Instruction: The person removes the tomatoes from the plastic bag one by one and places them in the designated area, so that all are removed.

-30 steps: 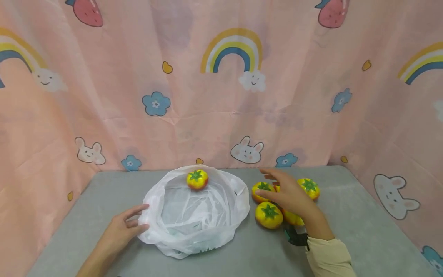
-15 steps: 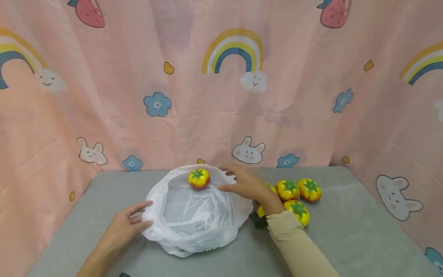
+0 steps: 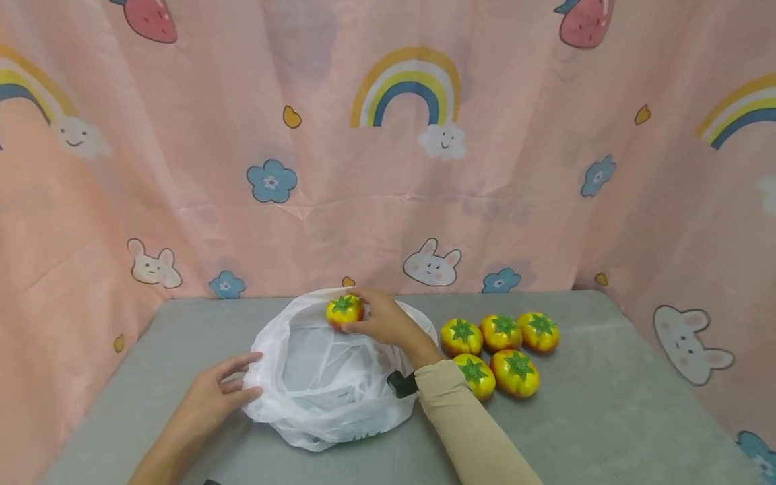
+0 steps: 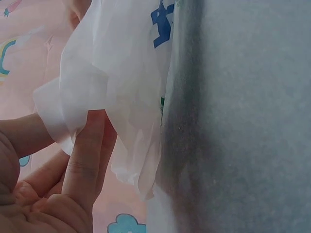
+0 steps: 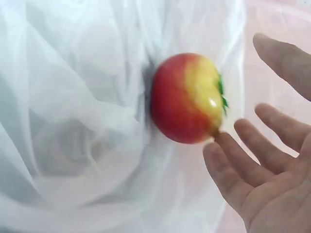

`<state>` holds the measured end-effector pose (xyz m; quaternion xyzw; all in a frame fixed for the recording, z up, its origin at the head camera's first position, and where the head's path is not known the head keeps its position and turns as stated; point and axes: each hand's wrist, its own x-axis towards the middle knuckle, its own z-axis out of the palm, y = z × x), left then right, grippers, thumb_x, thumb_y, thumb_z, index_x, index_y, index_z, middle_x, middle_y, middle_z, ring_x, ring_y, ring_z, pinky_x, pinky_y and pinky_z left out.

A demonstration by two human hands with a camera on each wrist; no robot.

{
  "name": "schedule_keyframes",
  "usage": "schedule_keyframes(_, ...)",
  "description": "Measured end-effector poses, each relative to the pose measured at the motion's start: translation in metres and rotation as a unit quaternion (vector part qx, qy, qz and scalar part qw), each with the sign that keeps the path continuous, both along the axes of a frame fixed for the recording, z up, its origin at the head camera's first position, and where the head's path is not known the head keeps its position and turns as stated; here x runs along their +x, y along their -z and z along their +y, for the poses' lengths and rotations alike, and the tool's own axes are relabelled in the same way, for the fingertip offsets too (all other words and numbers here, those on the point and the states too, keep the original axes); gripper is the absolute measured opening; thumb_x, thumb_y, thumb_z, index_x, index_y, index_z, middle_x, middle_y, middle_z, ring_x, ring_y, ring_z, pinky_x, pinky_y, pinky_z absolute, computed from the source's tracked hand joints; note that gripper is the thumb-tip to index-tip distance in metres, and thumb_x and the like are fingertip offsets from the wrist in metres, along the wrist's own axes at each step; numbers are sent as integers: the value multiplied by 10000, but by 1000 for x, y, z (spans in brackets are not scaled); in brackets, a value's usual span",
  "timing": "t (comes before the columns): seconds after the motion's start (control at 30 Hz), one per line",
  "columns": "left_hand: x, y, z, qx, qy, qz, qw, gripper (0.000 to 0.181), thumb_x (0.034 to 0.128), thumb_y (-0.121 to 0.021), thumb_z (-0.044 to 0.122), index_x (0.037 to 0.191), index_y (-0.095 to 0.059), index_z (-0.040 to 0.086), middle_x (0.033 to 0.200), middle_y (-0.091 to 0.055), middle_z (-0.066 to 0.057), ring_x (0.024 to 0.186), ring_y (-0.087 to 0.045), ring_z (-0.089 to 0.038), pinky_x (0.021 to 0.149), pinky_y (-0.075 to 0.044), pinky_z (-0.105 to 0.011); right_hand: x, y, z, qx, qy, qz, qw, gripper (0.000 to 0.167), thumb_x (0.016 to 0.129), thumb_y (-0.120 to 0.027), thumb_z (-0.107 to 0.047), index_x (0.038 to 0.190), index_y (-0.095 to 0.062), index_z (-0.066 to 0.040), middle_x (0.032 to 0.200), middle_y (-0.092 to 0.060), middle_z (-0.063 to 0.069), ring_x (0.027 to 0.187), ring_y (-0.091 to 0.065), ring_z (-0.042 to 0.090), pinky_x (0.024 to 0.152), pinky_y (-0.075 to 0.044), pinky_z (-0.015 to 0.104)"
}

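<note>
My left hand [image 3: 209, 397] is at the left rim of a thin white plastic bag [image 3: 275, 350], whose mouth lies wide. Its thumb and fingers are spread apart against the plastic; in the left wrist view the bag's edge [image 4: 82, 92] hides some fingertips. A red-and-yellow tomato [image 3: 343, 310] with a green star-shaped top rests on the bag's far rim. My right hand [image 3: 382, 320] reaches over the bag beside that tomato. In the right wrist view its fingers [image 5: 262, 150] are spread, with one tip close to the tomato [image 5: 184, 97]; contact is unclear.
Several similar tomatoes [image 3: 515, 372] stand grouped on the grey table [image 3: 606, 417], right of the bag. A pink patterned curtain [image 3: 515, 222] hangs along the table's back and sides. A dark strap-like piece [image 3: 401, 384] sits at my right wrist.
My right hand has moved left, from above the grouped tomatoes, across the bag to the tomato on its far rim. My left hand has stayed at the bag's left edge.
</note>
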<state>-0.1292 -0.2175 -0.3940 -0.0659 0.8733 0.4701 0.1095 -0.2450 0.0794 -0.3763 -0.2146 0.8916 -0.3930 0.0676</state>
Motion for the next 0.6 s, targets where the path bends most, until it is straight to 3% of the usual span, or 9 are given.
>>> schedule_keyframes(0.13, 0, 0, 0, 13, -5, 21, 10000, 661, 872, -765, 246, 1467, -493, 160, 1475, -455, -240, 1333, -487, -483, 998, -527, -497, -4, 9, -4, 40, 54, 5, 10000, 690, 886, -752, -184, 1491, -431, -103, 1539, -440, 124, 1397, -447, 317, 1198, -332, 478)
schedule_keyframes(0.3, 2, 0, 1, -10, 61, 115, 9999, 653, 872, -762, 229, 1463, -497, 146, 1466, -464, -248, 1329, -489, -488, 1007, -521, -499, -8, 21, -5, -33, 140, -90, 9999, 762, 858, -785, -194, 1509, -395, -128, 1559, -415, 89, 1417, -429, 289, 1211, -312, 472)
schedule_keyframes(0.43, 1, 1, 2, -38, 31, 25, 10000, 664, 873, -763, 243, 1471, -487, 153, 1474, -453, -249, 1339, -475, -491, 1008, -518, -504, -8, 26, -8, -249, 185, -163, 9994, 772, 834, -812, -223, 1496, -421, -157, 1494, -475, 80, 1387, -463, 283, 1176, -370, 465)
schedule_keyframes(0.6, -1, 3, 3, -1, -54, -114, 9999, 674, 866, -772, 260, 1471, -490, 165, 1485, -441, -249, 1350, -461, -492, 1016, -510, -513, -6, 30, -13, -631, -42, -145, 9979, 764, 785, -855, -211, 1449, -484, -134, 1386, -533, 102, 1320, -534, 283, 1082, -481, 421)
